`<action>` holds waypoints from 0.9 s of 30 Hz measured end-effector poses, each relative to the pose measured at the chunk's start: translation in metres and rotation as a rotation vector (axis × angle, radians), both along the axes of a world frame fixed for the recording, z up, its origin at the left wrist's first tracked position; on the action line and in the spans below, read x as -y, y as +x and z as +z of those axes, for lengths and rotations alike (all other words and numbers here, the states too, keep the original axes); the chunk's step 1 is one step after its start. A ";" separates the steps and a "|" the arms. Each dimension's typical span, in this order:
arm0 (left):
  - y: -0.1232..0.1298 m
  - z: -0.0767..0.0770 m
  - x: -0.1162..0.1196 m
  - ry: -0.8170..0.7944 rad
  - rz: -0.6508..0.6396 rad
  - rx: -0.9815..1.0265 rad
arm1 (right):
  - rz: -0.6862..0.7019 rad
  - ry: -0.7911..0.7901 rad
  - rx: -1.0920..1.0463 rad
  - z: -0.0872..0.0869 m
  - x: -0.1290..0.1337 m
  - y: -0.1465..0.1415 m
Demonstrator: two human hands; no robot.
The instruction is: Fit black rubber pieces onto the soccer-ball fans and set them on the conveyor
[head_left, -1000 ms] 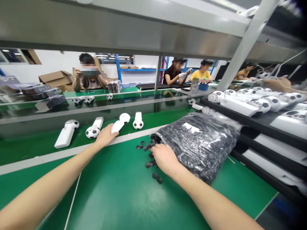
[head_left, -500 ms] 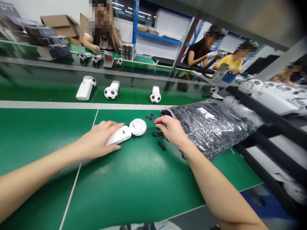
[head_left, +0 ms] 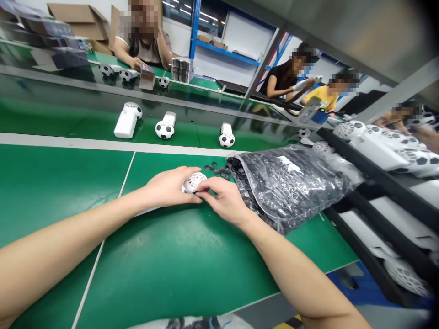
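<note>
The green bench (head_left: 61, 196) runs beneath your forearms. Right of your right fingers (head_left: 209, 185), a large clear bag (head_left: 291, 187) of black patches lies with its open mouth close by. Farther right of those fingers, a black rack (head_left: 377, 183) holds white racked fans (head_left: 387, 151). Beyond your fingertips, three belt fans (head_left: 126, 121) stand well apart on a green belt (head_left: 68, 119), and a seated co-worker (head_left: 144, 45) faces you across the line.

Your left hand (head_left: 168, 187) and right hand (head_left: 222, 198) meet at the fan (head_left: 194, 183). Its perforated white ball head sits just ahead of your left fingers (head_left: 183, 176), which are pressed together against it. Your right thumb and fingers are closed in a pinch at the head, apparently on a small black patch (head_left: 194, 193), though the view there is poor. Loose patches (head_left: 216, 170) lie just beyond your right fingertips.
</note>
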State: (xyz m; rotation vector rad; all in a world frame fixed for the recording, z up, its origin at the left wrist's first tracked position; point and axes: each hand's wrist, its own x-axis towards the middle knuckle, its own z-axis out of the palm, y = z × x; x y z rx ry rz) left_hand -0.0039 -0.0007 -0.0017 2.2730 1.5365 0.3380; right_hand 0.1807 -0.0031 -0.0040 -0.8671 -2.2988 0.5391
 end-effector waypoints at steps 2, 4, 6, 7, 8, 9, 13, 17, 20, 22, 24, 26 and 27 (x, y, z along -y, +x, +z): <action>0.000 0.000 -0.001 0.001 0.007 0.006 | -0.010 -0.018 0.056 0.002 0.002 0.000; 0.001 0.001 -0.001 0.011 0.009 0.018 | -0.021 -0.022 0.074 0.002 0.004 0.000; 0.002 0.001 -0.001 0.023 0.014 0.033 | -0.063 -0.012 0.042 0.000 0.003 0.000; 0.002 0.002 -0.001 0.026 0.019 0.039 | -0.100 -0.009 0.011 -0.002 0.002 0.000; 0.002 0.003 -0.001 0.024 0.023 0.044 | -0.142 -0.014 -0.021 -0.004 0.000 0.001; 0.003 0.003 -0.001 0.021 0.028 0.047 | -0.180 -0.036 -0.052 -0.006 -0.002 0.002; 0.003 0.005 0.000 0.020 0.034 0.052 | -0.136 -0.268 -0.066 -0.012 -0.008 0.004; 0.003 0.005 0.000 0.003 0.059 0.072 | -0.092 -0.292 0.017 -0.016 -0.006 0.000; 0.004 0.004 0.002 0.001 0.103 0.073 | -0.119 -0.265 -0.004 -0.016 -0.007 -0.002; 0.003 0.003 0.002 0.020 0.086 0.062 | -0.121 -0.281 -0.035 -0.012 -0.011 0.003; 0.002 0.003 0.002 0.011 0.031 0.047 | -0.179 -0.253 -0.029 -0.005 -0.019 0.014; -0.002 0.003 -0.001 -0.034 -0.006 0.024 | -0.306 -0.176 0.044 0.004 -0.026 0.028; -0.004 0.002 -0.003 -0.057 -0.008 0.008 | -0.353 -0.170 0.103 0.007 -0.028 0.034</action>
